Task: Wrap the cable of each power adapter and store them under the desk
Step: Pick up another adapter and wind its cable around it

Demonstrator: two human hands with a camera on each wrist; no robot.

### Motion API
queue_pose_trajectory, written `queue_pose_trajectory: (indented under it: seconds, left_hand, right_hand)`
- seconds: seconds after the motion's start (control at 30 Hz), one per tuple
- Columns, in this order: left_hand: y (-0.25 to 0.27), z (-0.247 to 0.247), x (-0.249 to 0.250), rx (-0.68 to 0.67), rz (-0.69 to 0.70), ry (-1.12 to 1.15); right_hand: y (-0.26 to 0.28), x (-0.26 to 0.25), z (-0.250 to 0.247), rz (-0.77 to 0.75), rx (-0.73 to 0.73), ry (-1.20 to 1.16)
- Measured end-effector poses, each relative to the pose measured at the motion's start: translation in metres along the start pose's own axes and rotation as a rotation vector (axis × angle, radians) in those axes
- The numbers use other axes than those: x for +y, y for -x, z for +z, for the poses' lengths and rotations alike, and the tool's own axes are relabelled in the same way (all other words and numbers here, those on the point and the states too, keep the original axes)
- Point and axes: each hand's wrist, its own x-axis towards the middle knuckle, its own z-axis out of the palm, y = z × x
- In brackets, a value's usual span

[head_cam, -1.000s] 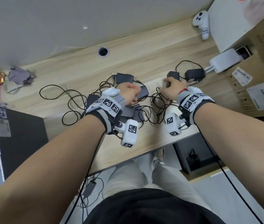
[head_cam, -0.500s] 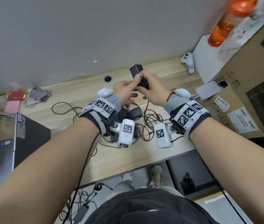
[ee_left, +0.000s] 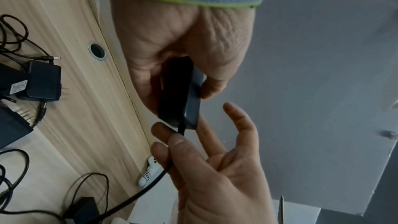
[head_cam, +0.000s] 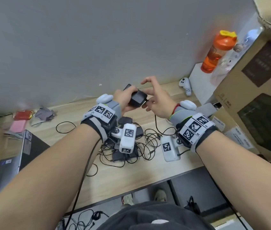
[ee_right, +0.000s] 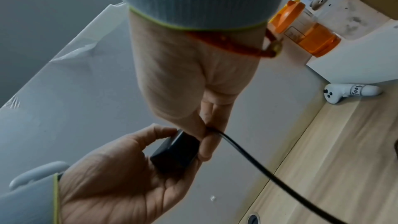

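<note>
Nearest you, below the counter [head_cam: 131, 176] edge, you can see only shoes, floor and some loose wires, so no wrapped adapter shows stored there, though most of that space is cut off. On the counter just beyond its near edge the pile [head_cam: 128, 146] of adapters and tangled cables lies unwrapped, partly hidden behind your wrist cameras, so you cannot count them. Above the pile, your left hand [head_cam: 123, 100] grips one black adapter [head_cam: 137, 100] around its body, held up clear of the counter. Your right hand [head_cam: 156, 102] pinches its cable [ee_right: 247, 157] between thumb and fingertip right where it leaves the body, other fingers spread loose; the cable trails down to the pile. I'd judge you are at the very start: no turn of cable lies around this adapter yet, and wrapping and storing all remain. Where this cable ends in the tangle is not traceable.
</note>
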Motion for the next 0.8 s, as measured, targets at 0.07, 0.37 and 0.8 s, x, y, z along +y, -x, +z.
queue_pose_trajectory:
  seconds: [0.07, 0.37, 0.8]
  left_hand:
    - [0.0, -0.003, -0.001, -0.022, 0.019, 0.04]
    - [-0.001, -0.013, 0.003, -0.155, 0.058, 0.035]
    - [0.003, 0.0, 0.015, -0.038, 0.0, -0.036]
  right_hand:
    - [0.0, 0.003, 0.001, 0.025, 0.038, -0.1]
    - [-0.007, 0.02, 0.002, 0.051, 0.221, -0.043]
    - [-0.006, 0.004, 0.012, -0.018, -0.102, 0.142]
